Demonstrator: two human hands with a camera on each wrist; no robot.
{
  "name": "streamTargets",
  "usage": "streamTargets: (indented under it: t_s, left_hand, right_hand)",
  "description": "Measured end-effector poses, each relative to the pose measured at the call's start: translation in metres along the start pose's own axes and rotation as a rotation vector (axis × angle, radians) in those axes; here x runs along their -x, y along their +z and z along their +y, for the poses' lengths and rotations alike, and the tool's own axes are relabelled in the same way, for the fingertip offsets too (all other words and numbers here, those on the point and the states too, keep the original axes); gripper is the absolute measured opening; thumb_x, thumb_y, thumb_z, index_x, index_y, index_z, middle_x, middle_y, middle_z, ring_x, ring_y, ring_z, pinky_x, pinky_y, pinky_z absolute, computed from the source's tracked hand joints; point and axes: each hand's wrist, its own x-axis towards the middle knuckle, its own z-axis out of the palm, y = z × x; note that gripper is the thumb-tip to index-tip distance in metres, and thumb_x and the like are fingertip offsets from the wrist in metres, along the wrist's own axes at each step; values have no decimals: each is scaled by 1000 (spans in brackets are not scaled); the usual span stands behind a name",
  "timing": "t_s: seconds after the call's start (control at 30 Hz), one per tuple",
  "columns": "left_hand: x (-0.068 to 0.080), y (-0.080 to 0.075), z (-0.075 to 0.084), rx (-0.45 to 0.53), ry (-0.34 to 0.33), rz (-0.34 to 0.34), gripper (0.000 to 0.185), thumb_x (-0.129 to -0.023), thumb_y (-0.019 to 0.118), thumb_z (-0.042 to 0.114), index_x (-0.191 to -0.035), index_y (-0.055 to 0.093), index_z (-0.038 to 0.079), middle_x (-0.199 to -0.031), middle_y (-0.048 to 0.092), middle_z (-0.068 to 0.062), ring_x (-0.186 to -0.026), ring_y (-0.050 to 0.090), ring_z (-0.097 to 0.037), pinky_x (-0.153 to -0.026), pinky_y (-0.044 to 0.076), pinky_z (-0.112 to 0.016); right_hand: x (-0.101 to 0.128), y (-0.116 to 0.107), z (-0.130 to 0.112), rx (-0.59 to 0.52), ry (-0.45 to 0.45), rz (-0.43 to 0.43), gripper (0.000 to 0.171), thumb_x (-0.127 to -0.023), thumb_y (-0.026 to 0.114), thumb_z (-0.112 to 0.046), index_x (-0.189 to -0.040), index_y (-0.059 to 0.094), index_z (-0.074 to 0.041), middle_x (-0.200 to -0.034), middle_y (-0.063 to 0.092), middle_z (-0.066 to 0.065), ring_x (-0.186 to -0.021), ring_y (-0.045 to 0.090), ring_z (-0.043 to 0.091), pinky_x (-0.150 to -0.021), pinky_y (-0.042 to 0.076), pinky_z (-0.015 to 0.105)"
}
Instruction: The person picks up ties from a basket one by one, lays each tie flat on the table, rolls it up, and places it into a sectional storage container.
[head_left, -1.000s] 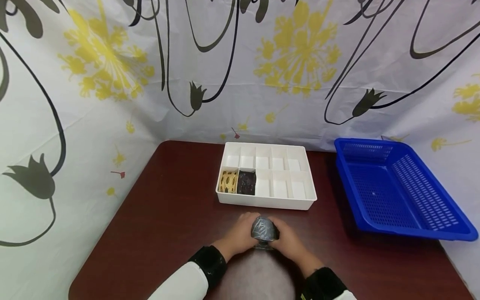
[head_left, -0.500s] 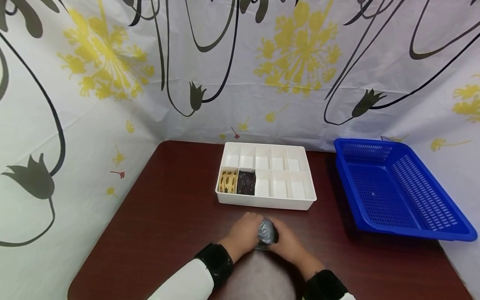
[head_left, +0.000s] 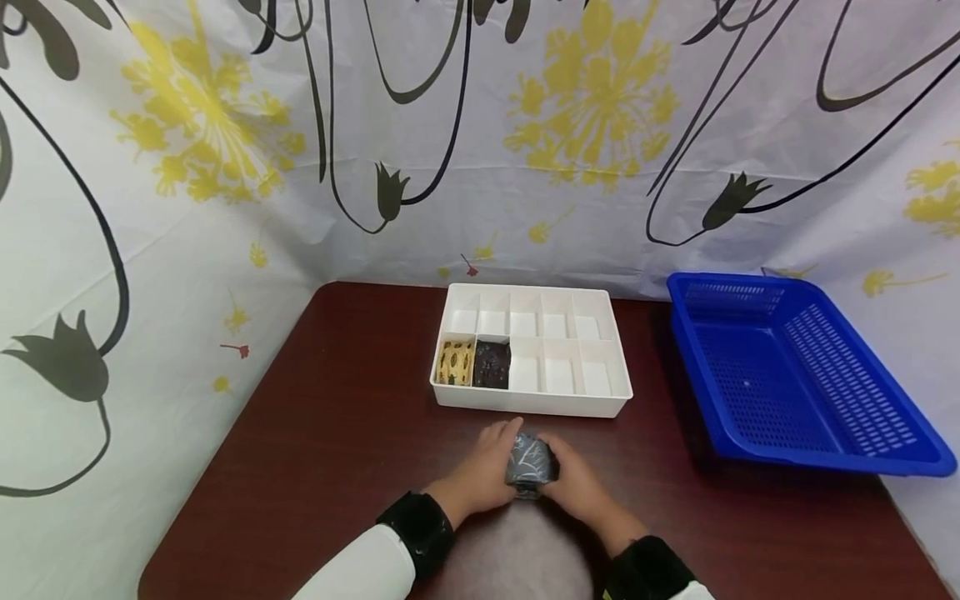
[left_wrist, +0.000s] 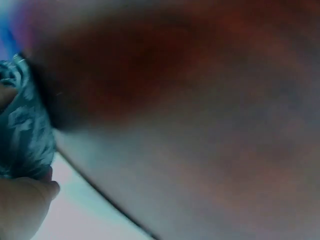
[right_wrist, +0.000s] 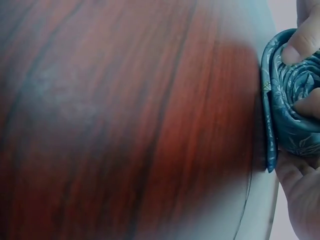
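Both hands hold a rolled grey-blue patterned tie (head_left: 530, 462) on the dark wooden table (head_left: 337, 433), just in front of the white divided box (head_left: 615, 392). My left hand (head_left: 486, 467) wraps its left side, my right hand (head_left: 573, 483) its right side. In the right wrist view the tie roll (right_wrist: 287, 100) shows its coils, with fingertips (right_wrist: 300, 47) pressing on it. The left wrist view is blurred, with the tie (left_wrist: 25, 130) at its left edge. Two front-left compartments of the box hold a yellow patterned roll (head_left: 455, 363) and a dark roll (head_left: 492, 365).
A blue mesh basket (head_left: 795, 379) stands at the table's right side, empty. A floral curtain (head_left: 480, 142) hangs close behind and to the left. The box's other compartments show white bottoms.
The hands have closed tighter round the tie and turned it a little; a patterned face now shows on top. The roll stays in the same spot.
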Motion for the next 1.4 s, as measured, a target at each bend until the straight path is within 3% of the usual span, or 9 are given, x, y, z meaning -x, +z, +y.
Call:
streamTargets:
  t_s: [0.13,0.3,0.53,0.7,0.83,0.97,1.1,1.23,1.4]
  left_hand:
    - [2,5,-6,102,23,58,92,-65,74,3,-146,31,-1,-139,44,-17,-127,42,-32,-105,39,-42]
    - [-1,6,-5,88,49,89,69,-67,71,0,-132,47,1,-122,53,-9,-114,48,-24,-100,41,-35]
    - [-6,0,3,-146,5,60,52,-62,74,-2,-111,57,5,-103,57,-3,-99,51,-18,-88,47,-29]
    - [-10,-5,17,-331,-56,6,45,-67,77,5,-108,58,6,-101,55,-4,-96,50,-17,-80,49,-27]
    - [-9,-10,25,-395,-42,-16,42,-71,78,9,-107,58,6,-98,54,-4,-94,49,-17,-77,50,-26]
    - [-8,-13,16,-174,-3,-65,69,-68,85,28,-124,52,4,-114,55,-8,-106,49,-21,-89,47,-31]
    - [-3,-16,7,220,-133,-71,97,-74,78,47,-146,33,-1,-140,42,-22,-126,42,-35,-101,40,-47]
    - [0,-17,3,445,-297,-28,89,-85,66,49,-144,32,-8,-141,42,-29,-125,45,-39,-101,39,-53]
    - [-2,-13,-1,683,-346,-61,75,-84,70,38,-135,43,-10,-122,56,-23,-104,57,-30,-88,49,-44]
  right_hand:
    - [0,-1,1,-3,3,12,67,-59,73,16,-123,56,5,-120,62,18,-112,56,31,-95,44,48]
    - [0,-1,1,0,-14,12,66,-60,73,17,-123,56,5,-121,62,18,-114,56,32,-96,43,49]
    - [-1,-1,-2,40,-50,11,69,-59,77,14,-125,56,4,-121,61,15,-114,55,30,-97,43,48]
    - [-1,-3,-9,82,-86,14,74,-57,76,13,-127,54,2,-123,59,14,-112,55,29,-94,45,46]
    - [-2,-4,-11,108,-73,2,75,-57,74,14,-127,55,1,-124,58,14,-112,55,28,-93,45,47]
    - [-2,-2,-8,87,-42,-2,70,-59,75,15,-126,55,1,-124,59,16,-115,55,31,-95,44,49]
    - [-1,-1,-3,42,-13,0,68,-62,74,16,-125,55,1,-124,58,17,-115,54,32,-95,43,49]
    - [-1,-1,0,2,22,1,70,-60,69,20,-126,55,1,-126,57,19,-116,54,34,-95,44,50]
    - [2,-1,-2,-68,20,-11,68,-61,66,21,-124,57,-2,-124,59,16,-113,54,30,-93,45,43]
